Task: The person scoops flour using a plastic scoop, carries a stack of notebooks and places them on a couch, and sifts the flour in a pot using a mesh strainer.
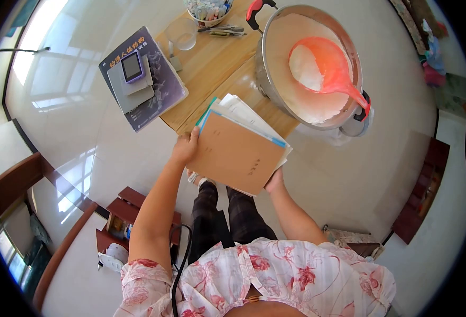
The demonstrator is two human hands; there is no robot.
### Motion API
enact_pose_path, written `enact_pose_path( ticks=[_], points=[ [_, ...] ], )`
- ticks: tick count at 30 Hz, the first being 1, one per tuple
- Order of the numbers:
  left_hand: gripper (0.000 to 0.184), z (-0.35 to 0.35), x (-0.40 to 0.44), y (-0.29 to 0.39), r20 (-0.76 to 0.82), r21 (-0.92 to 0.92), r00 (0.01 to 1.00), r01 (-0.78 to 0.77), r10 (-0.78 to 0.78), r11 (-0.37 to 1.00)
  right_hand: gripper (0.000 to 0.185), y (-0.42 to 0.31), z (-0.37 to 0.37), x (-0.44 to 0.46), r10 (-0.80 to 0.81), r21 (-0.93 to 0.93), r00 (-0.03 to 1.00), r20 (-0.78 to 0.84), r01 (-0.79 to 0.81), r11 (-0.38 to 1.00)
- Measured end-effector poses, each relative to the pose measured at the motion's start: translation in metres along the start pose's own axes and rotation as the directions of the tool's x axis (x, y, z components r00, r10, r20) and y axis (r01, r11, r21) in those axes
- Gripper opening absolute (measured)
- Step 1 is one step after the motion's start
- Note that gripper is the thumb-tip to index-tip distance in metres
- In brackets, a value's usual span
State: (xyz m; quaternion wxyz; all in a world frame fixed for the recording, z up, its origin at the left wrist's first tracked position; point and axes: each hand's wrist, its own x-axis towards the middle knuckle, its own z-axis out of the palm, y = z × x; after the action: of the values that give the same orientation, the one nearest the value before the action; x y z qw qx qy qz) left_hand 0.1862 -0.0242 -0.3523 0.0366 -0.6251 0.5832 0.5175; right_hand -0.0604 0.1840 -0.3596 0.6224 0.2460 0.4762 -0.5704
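Between my two hands is a stack of notebooks and papers, topped by a brown kraft-cover notebook (238,153) with printed characters. White loose sheets (254,117) and blue and green edges stick out beneath it at the far side. My left hand (187,146) grips the stack's left edge, thumb on top. At the lower right corner, my right hand (274,181) holds the stack from the side and below; most of its fingers are hidden. The stack is at the near edge of a wooden table (211,74), partly covering it from view.
A large steel pot (267,71) holding white powder and a red plastic dipper (338,71) stands at the table's right. At the left lie a dark book (167,87), smaller grey notebooks (132,98) and a purple device (132,67). Behind are a clear glass (181,34), pens (225,31) and a basket (209,22).
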Motion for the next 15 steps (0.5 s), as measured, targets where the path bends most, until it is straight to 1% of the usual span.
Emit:
enact_pose_path(
  ticks=[1,2,4,5,7,8,9,11,12,13,14,15],
  points=[
    [0.071,-0.004,-0.007,0.013,0.033,0.114,0.999,0.017,-0.021,0.993,0.067,-0.003,0.004,-0.002,-0.011,-0.021,1.000,-0.003,0.011,1.000],
    [0.071,-0.003,-0.012,0.019,0.032,0.116,0.999,0.018,-0.021,0.993,0.066,-0.007,0.008,-0.002,-0.024,-0.042,1.000,-0.005,0.024,0.999],
    [0.074,0.001,-0.026,0.021,-0.012,0.017,0.999,0.053,-0.053,0.998,0.066,-0.014,0.009,-0.003,-0.021,-0.061,0.999,-0.032,0.019,0.998],
    [0.074,0.008,-0.029,0.013,-0.010,0.018,0.999,0.052,-0.052,0.998,0.065,-0.019,0.010,-0.003,-0.019,-0.083,0.998,-0.055,0.014,0.996],
    [0.074,0.022,-0.039,0.001,-0.016,-0.157,1.000,-0.018,0.016,0.987,0.066,-0.032,0.003,0.003,-0.024,-0.117,0.998,-0.060,0.017,0.993],
    [0.073,0.026,-0.049,0.000,0.058,-0.260,0.997,0.055,-0.041,0.964,0.066,-0.037,-0.002,0.005,-0.027,-0.152,0.998,-0.064,0.017,0.988],
    [0.073,0.032,-0.056,-0.007,0.059,-0.261,0.997,0.056,-0.042,0.964,0.066,-0.043,-0.002,0.005,-0.027,-0.152,0.998,-0.065,0.017,0.988],
    [0.074,0.051,-0.063,-0.024,0.077,-0.398,0.995,-0.023,0.059,0.917,0.067,-0.056,-0.001,0.001,-0.027,-0.196,1.000,0.002,0.027,0.980],
    [0.077,0.053,-0.061,-0.031,0.148,-0.485,0.988,0.032,0.046,0.874,0.067,-0.059,-0.008,0.003,-0.034,-0.194,0.999,-0.003,0.033,0.980],
    [0.077,0.048,-0.061,-0.023,0.156,-0.486,0.986,0.030,0.053,0.874,0.069,-0.061,-0.016,0.008,-0.038,-0.241,0.999,-0.003,0.036,0.970],
    [0.079,0.041,-0.061,-0.014,0.239,-0.482,0.971,0.134,-0.017,0.866,0.071,-0.062,-0.026,0.010,-0.043,-0.287,0.999,-0.002,0.041,0.957],
    [0.082,0.033,-0.061,-0.002,0.318,-0.468,0.944,0.233,-0.083,0.852,0.071,-0.064,-0.027,0.006,-0.057,-0.283,0.998,-0.005,0.053,0.958]
  ],
)
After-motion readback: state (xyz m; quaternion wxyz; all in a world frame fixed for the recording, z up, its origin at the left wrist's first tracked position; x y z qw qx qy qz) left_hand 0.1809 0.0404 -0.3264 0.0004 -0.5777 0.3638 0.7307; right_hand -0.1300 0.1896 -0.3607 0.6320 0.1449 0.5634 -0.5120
